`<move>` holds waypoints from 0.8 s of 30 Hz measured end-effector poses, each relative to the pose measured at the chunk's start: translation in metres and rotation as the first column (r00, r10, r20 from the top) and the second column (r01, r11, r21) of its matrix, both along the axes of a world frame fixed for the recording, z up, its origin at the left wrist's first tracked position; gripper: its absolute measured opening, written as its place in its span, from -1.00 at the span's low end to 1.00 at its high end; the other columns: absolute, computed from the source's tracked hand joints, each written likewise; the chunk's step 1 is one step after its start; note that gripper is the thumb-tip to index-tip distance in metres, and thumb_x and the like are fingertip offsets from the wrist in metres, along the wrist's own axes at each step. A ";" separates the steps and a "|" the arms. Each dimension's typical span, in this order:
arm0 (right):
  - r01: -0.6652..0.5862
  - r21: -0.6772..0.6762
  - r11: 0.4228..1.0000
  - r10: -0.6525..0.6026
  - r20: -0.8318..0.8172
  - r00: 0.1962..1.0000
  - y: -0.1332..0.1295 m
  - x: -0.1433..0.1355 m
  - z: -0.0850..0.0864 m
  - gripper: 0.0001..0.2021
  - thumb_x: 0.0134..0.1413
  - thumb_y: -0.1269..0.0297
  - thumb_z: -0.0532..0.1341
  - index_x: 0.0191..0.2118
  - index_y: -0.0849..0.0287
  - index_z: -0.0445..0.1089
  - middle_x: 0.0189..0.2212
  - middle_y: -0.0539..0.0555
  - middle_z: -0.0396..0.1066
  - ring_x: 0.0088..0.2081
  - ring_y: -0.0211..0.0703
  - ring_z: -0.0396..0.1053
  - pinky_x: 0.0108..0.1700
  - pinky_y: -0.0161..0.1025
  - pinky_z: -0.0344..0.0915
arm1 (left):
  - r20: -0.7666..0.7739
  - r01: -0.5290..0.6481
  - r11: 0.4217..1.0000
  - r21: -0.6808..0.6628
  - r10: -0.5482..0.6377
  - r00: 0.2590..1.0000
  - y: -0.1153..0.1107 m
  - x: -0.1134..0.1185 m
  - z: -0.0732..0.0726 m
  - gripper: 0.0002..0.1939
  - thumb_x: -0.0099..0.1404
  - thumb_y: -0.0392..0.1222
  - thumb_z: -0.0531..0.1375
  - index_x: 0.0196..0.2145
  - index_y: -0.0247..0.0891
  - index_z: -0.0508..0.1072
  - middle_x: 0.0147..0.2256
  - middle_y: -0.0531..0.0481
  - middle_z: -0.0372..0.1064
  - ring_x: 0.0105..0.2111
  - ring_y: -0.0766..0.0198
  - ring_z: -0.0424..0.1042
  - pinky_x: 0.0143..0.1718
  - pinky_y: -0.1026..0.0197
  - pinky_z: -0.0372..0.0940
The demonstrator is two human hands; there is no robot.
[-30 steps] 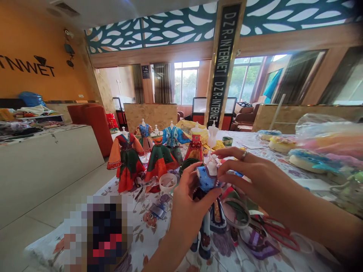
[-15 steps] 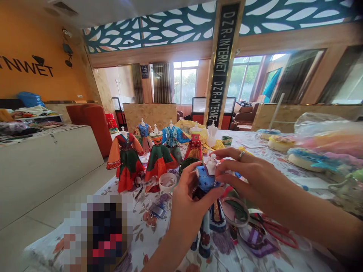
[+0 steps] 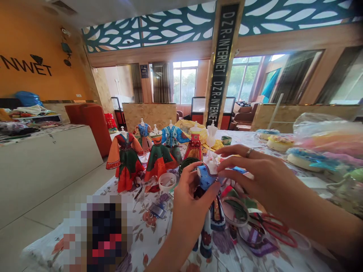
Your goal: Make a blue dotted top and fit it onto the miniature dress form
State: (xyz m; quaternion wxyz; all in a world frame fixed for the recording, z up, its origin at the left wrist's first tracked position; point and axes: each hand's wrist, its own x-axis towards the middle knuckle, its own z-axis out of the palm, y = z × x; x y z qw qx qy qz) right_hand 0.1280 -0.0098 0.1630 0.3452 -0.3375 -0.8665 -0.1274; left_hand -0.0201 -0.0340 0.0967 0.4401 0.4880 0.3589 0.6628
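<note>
A miniature dress form (image 3: pixel 212 166) with a white neck wears a small blue patterned garment (image 3: pixel 206 178) and a long dark-and-white skirt (image 3: pixel 217 215). My left hand (image 3: pixel 190 206) is wrapped round its body, thumb in front and fingers behind. From the right, my right hand (image 3: pixel 246 166) reaches to the neck and shoulder, its bent fingertips closed on the garment's edge. Whether a small piece sits between those fingertips is hidden. Beneath my right wrist lie red-handled scissors (image 3: pixel 276 226) and a round clear-rimmed dish (image 3: pixel 235 211).
Several dressed miniature forms, one in a red-green dress (image 3: pixel 127 162), stand behind my hands. A bare form (image 3: pixel 211 134) stands beside them. A white ring-shaped dish (image 3: pixel 167 182) sits left of my hands. Round decorated pieces (image 3: pixel 302 158) and a clear plastic bag (image 3: pixel 326 132) occupy the right side.
My right hand has shifted slightly right and down, its fingers a little straighter at the shoulder. The form has tilted slightly in my left hand.
</note>
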 end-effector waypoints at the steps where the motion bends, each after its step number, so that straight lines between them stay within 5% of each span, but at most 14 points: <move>1: 0.001 0.001 1.000 -0.001 -0.011 1.000 -0.001 0.000 0.002 -0.83 0.12 0.33 0.14 -0.40 0.00 0.47 -0.18 0.00 0.47 -0.34 -0.12 0.47 -0.34 -0.23 0.40 | 0.001 0.001 1.000 -0.002 -0.001 1.000 0.000 0.000 0.001 -0.61 0.11 -0.29 0.28 -0.10 -0.11 0.32 -0.19 0.08 0.48 -0.17 0.31 0.45 -0.12 0.28 0.31; 16: -0.004 0.116 0.993 0.006 -0.017 1.000 0.002 -0.009 -0.013 -0.80 0.14 0.38 0.13 -0.43 0.11 0.47 -0.17 0.10 0.47 -0.18 -0.11 0.46 -0.25 -0.24 0.41 | 0.018 -0.006 1.000 0.002 0.006 1.000 -0.002 0.002 0.001 -0.60 0.10 -0.31 0.28 -0.09 -0.14 0.31 -0.18 0.03 0.47 -0.17 0.28 0.45 -0.13 0.27 0.30; 24: 0.025 0.101 0.995 -0.019 -0.057 0.998 -0.002 -0.012 -0.015 -0.81 0.21 0.27 0.05 -0.38 0.11 0.35 -0.27 0.09 0.49 -0.30 -0.13 0.47 -0.34 -0.25 0.38 | 0.028 0.010 1.000 -0.011 -0.009 1.000 -0.003 0.000 0.002 -0.60 0.09 -0.35 0.27 -0.11 -0.14 0.30 -0.24 0.06 0.47 -0.22 0.32 0.45 -0.17 0.30 0.29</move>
